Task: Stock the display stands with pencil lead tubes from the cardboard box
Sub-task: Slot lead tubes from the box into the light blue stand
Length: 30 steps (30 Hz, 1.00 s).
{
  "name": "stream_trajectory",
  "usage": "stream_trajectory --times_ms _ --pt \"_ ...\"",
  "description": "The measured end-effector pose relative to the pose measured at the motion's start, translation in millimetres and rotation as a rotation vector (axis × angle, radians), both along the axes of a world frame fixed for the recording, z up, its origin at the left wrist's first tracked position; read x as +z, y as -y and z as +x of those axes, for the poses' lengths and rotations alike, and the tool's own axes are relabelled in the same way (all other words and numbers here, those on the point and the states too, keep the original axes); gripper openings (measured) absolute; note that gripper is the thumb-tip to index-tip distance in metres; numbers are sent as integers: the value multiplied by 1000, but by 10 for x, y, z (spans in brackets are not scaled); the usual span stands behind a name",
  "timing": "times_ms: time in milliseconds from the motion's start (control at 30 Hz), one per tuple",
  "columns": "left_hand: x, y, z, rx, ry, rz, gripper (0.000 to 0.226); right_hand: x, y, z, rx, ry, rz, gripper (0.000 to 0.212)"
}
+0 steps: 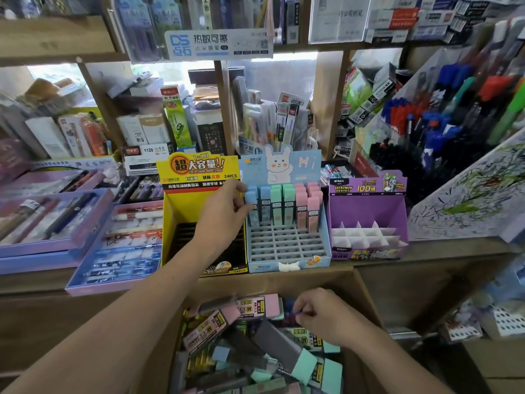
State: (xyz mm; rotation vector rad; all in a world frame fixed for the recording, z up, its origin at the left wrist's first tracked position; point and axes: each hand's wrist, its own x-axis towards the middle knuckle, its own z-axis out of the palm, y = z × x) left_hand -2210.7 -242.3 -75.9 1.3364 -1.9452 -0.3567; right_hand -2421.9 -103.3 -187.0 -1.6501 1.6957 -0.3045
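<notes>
Counter: brown wood, long front edge running left to right, with wooden shelves behind, packed with boxed stationery. Racks of blue, red and black pens stand at the right end. Purple trays of pens lie at the left end.

Three display stands sit side by side at the middle of the front edge:
- yellow stand, header reads "超大容量!!", "2B/0.5MM MPR-2086", "24PCS"; dark insert, slots hidden by the forearm.
- blue stand, header with white rabbit and "Hi"; back rows hold upright lead tubes with blue, green and pink caps; front grid slots bare.
- purple stand, header reads "ULTRAMAN", "HB", "100"; white dividers inside.

Sign on the shelf above reads "DS 点石", "热敏可擦", "小尖钢笔". A white carton behind the yellow stand reads "1120".

Cardboard box sits below the front edge, holding a loose pile of tubes with pink, green, grey and blue caps; labels are too blurred to read.

Left hand: grip clamped on a blue-capped tube, upright at the back left corner of the blue stand.

Right hand: inside the box, grip pinched on a dark blue piece in the pile; too blurred to identify.
</notes>
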Motion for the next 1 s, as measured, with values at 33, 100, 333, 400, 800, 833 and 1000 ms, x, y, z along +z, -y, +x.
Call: stream_trajectory --times_ms 33,100,333,400,800,833,1000 --pt "5 -48 25 0 -21 9 31 3 -5 1 0 -1 -8 16" --pt "1 -190 107 5 -57 13 28 1 -19 8 1 2 -32 17" --pt "-194 -1089 525 -12 -61 119 15 48 -51 95 50 94 -84 12" --pt "-298 -1314 614 -42 -14 246 15 79 -84 144 92 118 -88 15" --pt "-934 -1764 994 -211 374 837 31 275 -478 626 529 -158 -55 37" --pt "-948 -1764 995 -213 374 853 30 242 -504 651 540 -180 -76 41" --pt "-977 -1758 1014 -191 381 939 29 117 -556 660 539 -179 -108 65"
